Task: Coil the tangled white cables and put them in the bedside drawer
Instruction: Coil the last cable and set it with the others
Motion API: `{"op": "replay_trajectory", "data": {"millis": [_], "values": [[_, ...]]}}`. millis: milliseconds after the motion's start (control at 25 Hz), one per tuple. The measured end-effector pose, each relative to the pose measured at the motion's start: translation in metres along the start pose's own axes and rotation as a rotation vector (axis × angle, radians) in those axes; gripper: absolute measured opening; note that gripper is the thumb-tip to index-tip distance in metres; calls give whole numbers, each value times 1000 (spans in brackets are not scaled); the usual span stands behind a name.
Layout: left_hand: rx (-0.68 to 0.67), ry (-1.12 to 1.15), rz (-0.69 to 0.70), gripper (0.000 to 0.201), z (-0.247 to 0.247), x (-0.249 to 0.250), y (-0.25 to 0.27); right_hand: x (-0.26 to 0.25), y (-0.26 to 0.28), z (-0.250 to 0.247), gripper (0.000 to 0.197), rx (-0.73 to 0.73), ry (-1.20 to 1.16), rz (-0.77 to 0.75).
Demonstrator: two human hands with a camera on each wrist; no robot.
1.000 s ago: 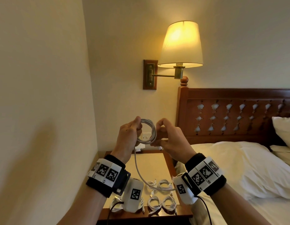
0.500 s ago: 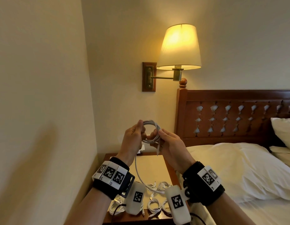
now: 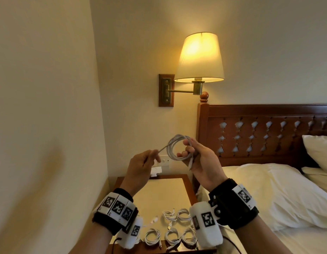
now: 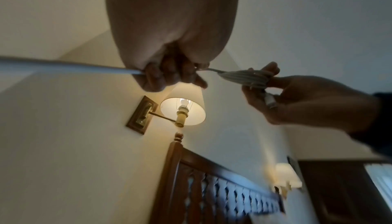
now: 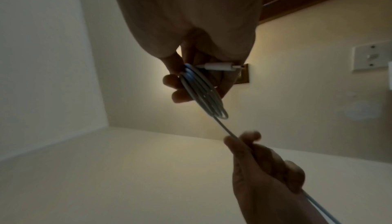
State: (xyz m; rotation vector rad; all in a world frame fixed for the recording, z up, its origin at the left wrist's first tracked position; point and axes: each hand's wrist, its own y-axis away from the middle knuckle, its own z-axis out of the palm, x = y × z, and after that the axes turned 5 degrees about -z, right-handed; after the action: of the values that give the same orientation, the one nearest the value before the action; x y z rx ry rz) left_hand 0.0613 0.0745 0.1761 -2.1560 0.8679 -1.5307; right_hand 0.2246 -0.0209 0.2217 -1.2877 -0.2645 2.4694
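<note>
Since half a second ago the left hand has drawn away from the loops, pulling a straight run of the white cable out to the side, while the right hand keeps the coil raised in front of the wall.

Right-hand fingers are curling round the stacked loops and pinching them together; the left hand is closing round the free run, which is sliding through its curled fingers. Both are held in the air above the desk, not yet near any drawer.

Judging by how it bends, the cable is light, limp and slightly springy, so the loops are likely to spring open if the pinch loosens. The best hold is probably across all turns at one spot, with the other hand guiding the loose tail under mild tension.

From the head camera, several finished coils are lying on the desk's near edge, and the lamp is glowing above. Only the right wrist view is showing the plug end lying across the palm; only the left wrist view is showing the tail running on past the left hand toward the camera. No drawer is visible in any view.
</note>
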Motion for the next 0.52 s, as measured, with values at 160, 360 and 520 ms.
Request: {"op": "replay_trajectory", "data": {"millis": [160,360,520], "values": [[127,-217,125,33,-20,-39,3,-15,-1,-11,21,26,-137,23],[-307,-648,-54,34,-28,-34,31,-30,-11,-18,22,67,-72,-86],[-471,-367,334,30,-16,54,39,-7,-9,-10,30,-1,545,-231]]}}
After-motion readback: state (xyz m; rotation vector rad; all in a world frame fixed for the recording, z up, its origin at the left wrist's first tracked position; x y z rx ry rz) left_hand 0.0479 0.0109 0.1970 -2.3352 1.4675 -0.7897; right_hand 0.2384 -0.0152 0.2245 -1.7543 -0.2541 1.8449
